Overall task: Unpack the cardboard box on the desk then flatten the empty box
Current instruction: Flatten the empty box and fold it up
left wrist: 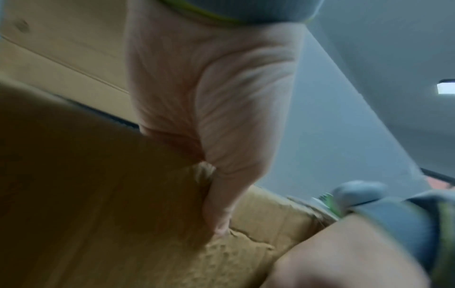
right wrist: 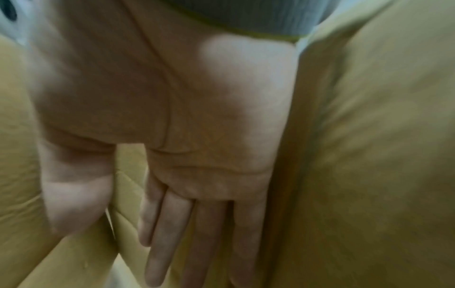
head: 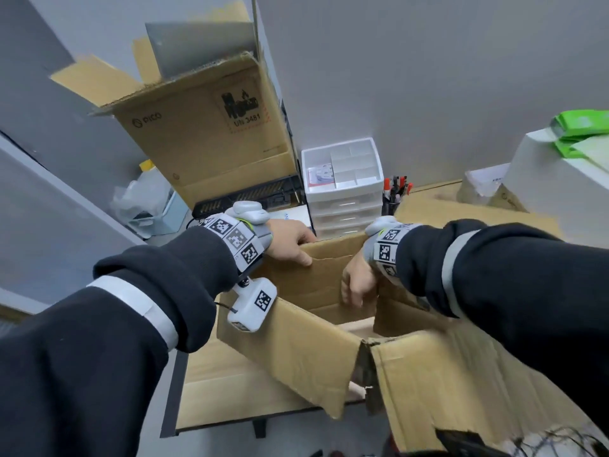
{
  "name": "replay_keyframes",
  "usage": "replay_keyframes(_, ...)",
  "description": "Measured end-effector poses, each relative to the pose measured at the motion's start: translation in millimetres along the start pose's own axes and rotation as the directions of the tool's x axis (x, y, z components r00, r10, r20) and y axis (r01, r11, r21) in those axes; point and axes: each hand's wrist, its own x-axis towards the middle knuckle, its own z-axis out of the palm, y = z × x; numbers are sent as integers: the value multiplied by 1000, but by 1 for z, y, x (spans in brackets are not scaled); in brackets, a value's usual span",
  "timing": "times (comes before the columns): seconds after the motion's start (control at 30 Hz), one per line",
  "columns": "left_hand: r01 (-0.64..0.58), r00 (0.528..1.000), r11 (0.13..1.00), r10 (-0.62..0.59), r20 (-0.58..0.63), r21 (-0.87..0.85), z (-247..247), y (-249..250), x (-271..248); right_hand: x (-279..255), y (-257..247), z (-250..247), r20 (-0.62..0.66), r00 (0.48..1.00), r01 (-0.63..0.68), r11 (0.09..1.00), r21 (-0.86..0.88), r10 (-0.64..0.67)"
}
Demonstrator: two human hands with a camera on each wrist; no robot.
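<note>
A brown cardboard box [head: 296,344] stands open on the wooden desk [head: 230,404], its flaps spread outward, and I see no items inside it. My left hand [head: 291,244] grips the top edge of the far wall, thumb on the inner face. In the left wrist view the left hand [left wrist: 221,117] pinches that cardboard edge [left wrist: 265,218]. My right hand [head: 356,285] reaches down inside the box at its far right corner. The right wrist view shows the right hand [right wrist: 197,155] with straight fingers [right wrist: 160,243] lying flat along the cardboard [right wrist: 369,155].
A taller open PICO carton [head: 204,133] stands behind on the left, on a black unit [head: 250,194]. A white drawer unit [head: 342,192] and a pen cup [head: 393,199] sit just past the box. A white box [head: 557,183] with green packets [head: 583,127] is at right.
</note>
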Motion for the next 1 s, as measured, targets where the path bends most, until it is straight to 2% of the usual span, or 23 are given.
replay_keyframes(0.07, 70, 997, 998, -70, -13, 4, -4, -12, -5, -17, 3, -19, -120, 993, 4, 1000, -18, -6)
replay_keyframes(0.13, 134, 991, 991, -134, -18, 9, -9, -19, -10, -34, 5, -35, -246, 969, 36, 995, 97, -11)
replay_keyframes(0.17, 163, 987, 987, -163, -14, 8, -11, -23, -12, -42, 6, -43, -337, 941, 71, 987, 142, -19)
replay_keyframes(0.23, 205, 979, 979, -205, -2, -10, -13, -27, -16, -59, 7, -54, -564, 825, 130, 982, 137, -31)
replay_keyframes(0.27, 213, 977, 977, -213, 0, -20, -14, -28, -18, -65, 8, -58, -632, 774, 139, 984, 111, -38)
replay_keyframes(0.3, 217, 976, 976, -217, 7, -26, -16, -27, -19, -71, 7, -59, -638, 769, 128, 988, 90, -42)
replay_keyframes(0.4, 208, 977, 978, -208, 45, -13, -21, -22, -20, -82, 7, -55, -412, 911, 22, 996, 89, 17)
replay_keyframes(0.47, 207, 976, 978, -206, 68, -10, -24, -20, -17, -80, 10, -53, -316, 948, -9, 995, 95, 39)
replay_keyframes(0.6, 216, 970, 976, -210, 120, -40, -21, -26, -9, -73, 12, -52, -266, 963, -35, 998, 56, 48)
replay_keyframes(0.73, 219, 968, 976, -214, 129, -21, -19, -24, -3, -62, 4, -50, -312, 949, -62, 998, -26, 51)
replay_keyframes(0.87, 242, 959, 968, -229, 169, -61, -17, -28, 3, -49, 1, -49, -368, 930, -8, 998, -60, -14)
replay_keyframes(1.0, 274, 951, 941, -234, 202, -199, -18, -42, -1, -36, 6, -53, -405, 911, 67, 997, -35, -75)
